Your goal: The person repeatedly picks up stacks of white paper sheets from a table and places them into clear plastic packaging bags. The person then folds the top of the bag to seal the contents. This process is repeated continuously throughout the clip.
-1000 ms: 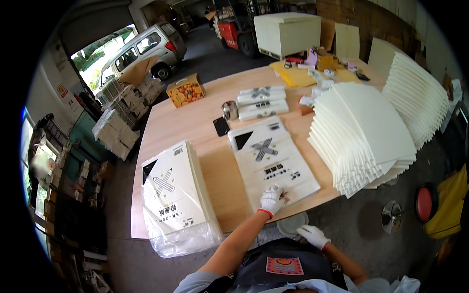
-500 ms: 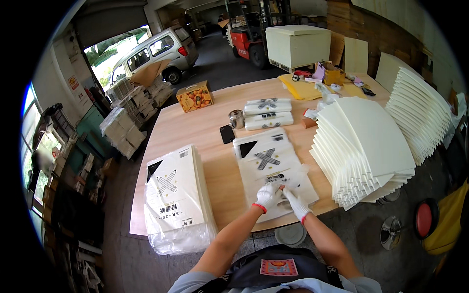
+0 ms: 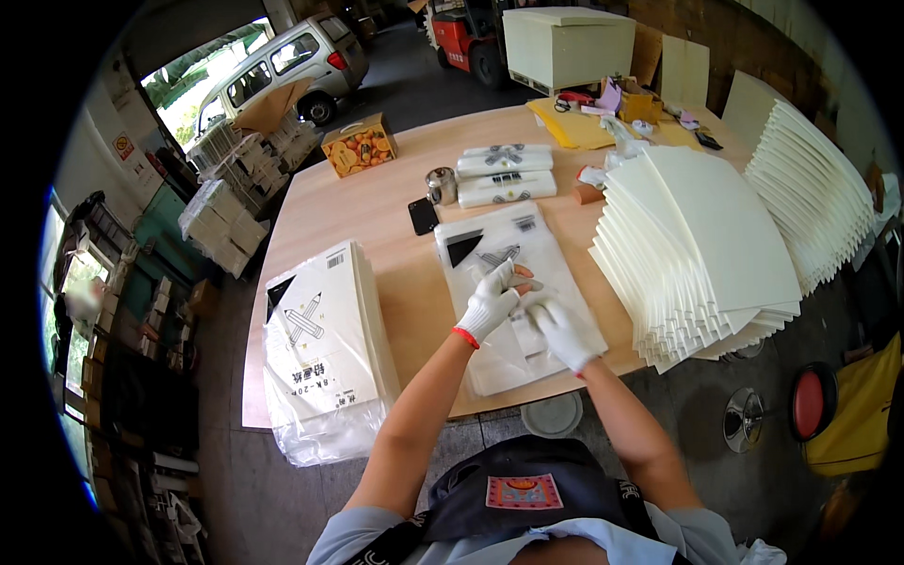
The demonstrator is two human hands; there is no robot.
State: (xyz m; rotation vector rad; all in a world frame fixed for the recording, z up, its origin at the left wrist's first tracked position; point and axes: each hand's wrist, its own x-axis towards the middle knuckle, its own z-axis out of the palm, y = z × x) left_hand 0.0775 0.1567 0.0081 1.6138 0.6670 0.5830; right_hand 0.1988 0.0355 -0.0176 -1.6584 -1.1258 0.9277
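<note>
Both gloved hands, left hand (image 3: 490, 306) and right hand (image 3: 563, 331), pinch the flat plastic bag (image 3: 513, 292), seemingly parting its mouth; next, probably, a careful pull apart.

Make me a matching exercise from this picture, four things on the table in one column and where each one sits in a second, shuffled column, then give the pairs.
Things:
1. flat plastic bag
2. bagged stack
3. orange box
4. fanned white sheets

Places:
A. far left part of the table, toward the van
B. under both gloved hands, left hand and right hand
C. right side of the table
D. near left corner, overhanging the edge

Pairs: 1-B, 2-D, 3-A, 4-C
</note>
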